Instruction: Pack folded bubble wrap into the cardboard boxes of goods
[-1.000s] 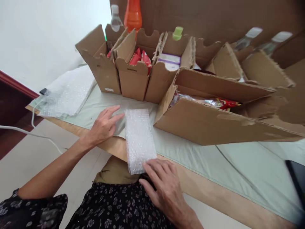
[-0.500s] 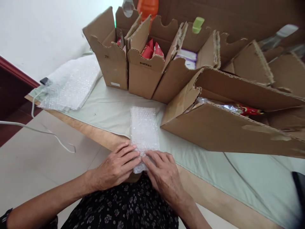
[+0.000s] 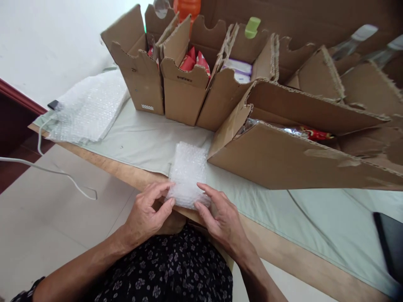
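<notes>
A small bundle of bubble wrap (image 3: 188,172) lies on the pale green cloth (image 3: 147,140) at the near edge of the table. My left hand (image 3: 147,214) pinches its near left corner with thumb and fingers. My right hand (image 3: 220,216) grips its near right corner the same way. The near end of the wrap looks folded up, so the bundle is shorter than before. Whatever is wrapped inside is hidden.
Three upright open cartons (image 3: 184,79) with packets stand at the back, and a long low carton (image 3: 292,147) lies right of the bundle. A stack of bubble wrap sheets (image 3: 88,109) sits far left. Bottles (image 3: 252,27) stand behind. A white cable (image 3: 47,172) hangs off the table.
My left hand came from the cloth to the bundle's near end. Both hands have rolled or folded that end away from me, so the bundle is shorter.
</notes>
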